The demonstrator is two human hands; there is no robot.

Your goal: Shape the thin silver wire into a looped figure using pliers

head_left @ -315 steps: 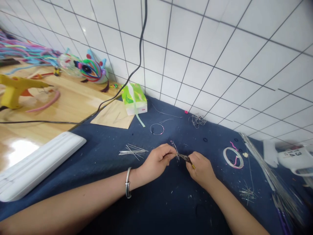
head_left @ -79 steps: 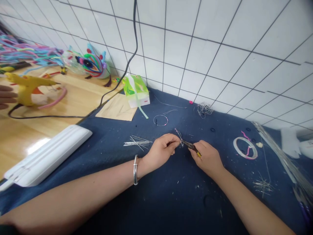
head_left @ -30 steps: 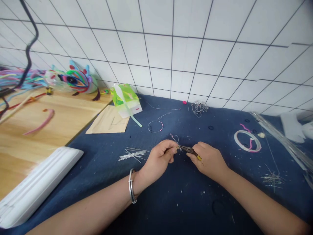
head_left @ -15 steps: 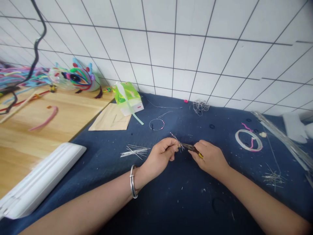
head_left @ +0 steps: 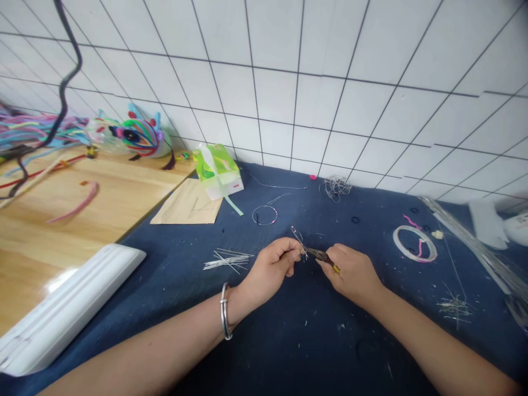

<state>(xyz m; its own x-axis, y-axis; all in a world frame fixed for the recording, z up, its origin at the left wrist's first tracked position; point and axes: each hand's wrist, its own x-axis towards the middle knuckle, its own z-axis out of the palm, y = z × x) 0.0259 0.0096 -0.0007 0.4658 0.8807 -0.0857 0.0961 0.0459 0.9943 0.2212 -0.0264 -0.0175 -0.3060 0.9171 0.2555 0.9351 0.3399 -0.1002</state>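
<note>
My left hand (head_left: 277, 268), with a silver bangle at the wrist, is closed in a pinch on a small bundle of thin wires (head_left: 300, 236). Some of the wire ends stick up past the fingertips, with a bit of pink at the top. My right hand (head_left: 353, 274) grips pliers (head_left: 319, 254) with dark jaws and a yellow handle. The jaw tips meet the wires right beside my left fingertips. Left of my left hand lies a pile of straight cut wires (head_left: 228, 260). Beyond it rests a wire ring (head_left: 264, 215) with pink marks.
A tangled wire coil (head_left: 337, 187) lies by the tiled wall. To the right are a white tape-like ring (head_left: 395, 248), a heap of wire scraps (head_left: 455, 306) and long wires (head_left: 466, 242). A green packet (head_left: 218, 170) and a white lamp bar (head_left: 74, 308) are at left.
The camera view has tilted slightly, so the scene sits a little lower. Both hands stay together at the wires; the pliers' jaws and the wire ends have shifted slightly.
</note>
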